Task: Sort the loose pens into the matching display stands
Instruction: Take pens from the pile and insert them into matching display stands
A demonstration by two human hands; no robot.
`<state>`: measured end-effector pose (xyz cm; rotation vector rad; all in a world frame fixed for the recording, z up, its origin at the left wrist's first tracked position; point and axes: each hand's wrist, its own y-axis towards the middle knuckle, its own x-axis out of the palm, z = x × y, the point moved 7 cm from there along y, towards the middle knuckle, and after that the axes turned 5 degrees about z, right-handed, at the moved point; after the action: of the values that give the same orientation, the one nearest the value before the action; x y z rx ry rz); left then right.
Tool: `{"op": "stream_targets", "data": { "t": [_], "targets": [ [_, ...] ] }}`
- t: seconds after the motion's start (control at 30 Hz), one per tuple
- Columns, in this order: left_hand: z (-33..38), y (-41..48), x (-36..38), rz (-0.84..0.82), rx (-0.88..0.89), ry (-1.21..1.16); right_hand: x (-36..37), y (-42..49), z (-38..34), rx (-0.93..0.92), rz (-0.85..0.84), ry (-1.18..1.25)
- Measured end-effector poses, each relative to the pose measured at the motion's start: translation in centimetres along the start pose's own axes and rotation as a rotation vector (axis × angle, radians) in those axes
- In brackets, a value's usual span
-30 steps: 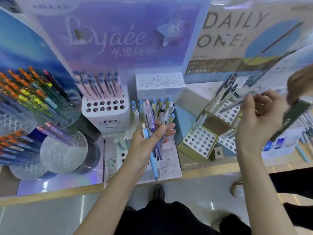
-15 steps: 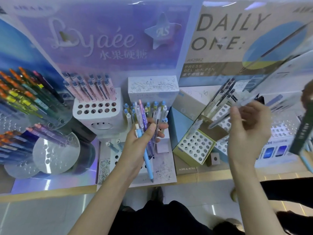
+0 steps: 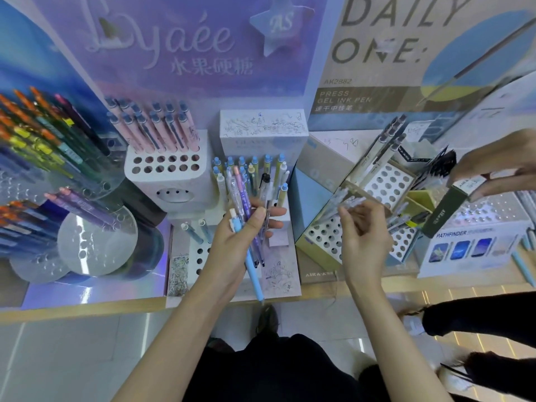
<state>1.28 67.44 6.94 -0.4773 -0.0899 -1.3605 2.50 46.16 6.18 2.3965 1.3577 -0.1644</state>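
Observation:
My left hand [image 3: 242, 237] grips a bundle of loose pens [image 3: 245, 198], among them a light blue pen [image 3: 254, 276] that points down, purple ones and clear ones. It hovers in front of the stepped white stand [image 3: 278, 242] of blue-capped pens [image 3: 255, 165]. My right hand [image 3: 364, 236] pinches a clear pen [image 3: 338, 200], blurred, at its fingertips. That hand is above the yellow-green perforated stand [image 3: 322, 242], near its upper tier [image 3: 388, 185], which holds pale grey pens.
A white block stand [image 3: 171, 172] with pink pens is at the back left. Round acrylic stands [image 3: 95, 242] of coloured pens fill the left. Another person's hand [image 3: 499, 166] holds a dark green box [image 3: 443, 213] at the right, above a PATHFINDER display [image 3: 464, 250].
My right hand has moved left and down with the clear pen, to the lower tier of the yellow-green stand. The other person's hand with the green box is in view again.

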Motion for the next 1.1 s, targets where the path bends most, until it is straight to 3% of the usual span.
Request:
{"op": "stream_targets", "data": {
  "t": [0.37, 0.63, 0.8, 0.93, 1.0, 1.1],
  "targets": [
    [0.0, -0.2, -0.9, 0.014, -0.029, -0.004, 0.8, -0.6, -0.1, -0.205, -0.066, -0.182],
    [-0.2, -0.2, -0.9, 0.064, -0.068, -0.054, 1.9, -0.9, 1.8, 0.181, -0.067, -0.143],
    [-1.2, -0.3, -0.7, 0.091, -0.132, -0.109, 2.4, -1.0, 2.0, 0.194, -0.093, -0.232],
    [-1.6, -0.2, -0.9, 0.081, -0.165, -0.098, 1.4, -1.9, -1.1, 0.003, -0.045, -0.249],
    [-1.7, -0.3, -0.9, 0.077, -0.174, -0.086, 1.9, -2.3, -3.1, 0.030, -0.153, -0.097],
    [-2.0, -0.5, -1.0, 0.076, -0.183, -0.021, 4.9, -3.2, -5.0, 0.213, -0.480, 0.106]
  ]
}}
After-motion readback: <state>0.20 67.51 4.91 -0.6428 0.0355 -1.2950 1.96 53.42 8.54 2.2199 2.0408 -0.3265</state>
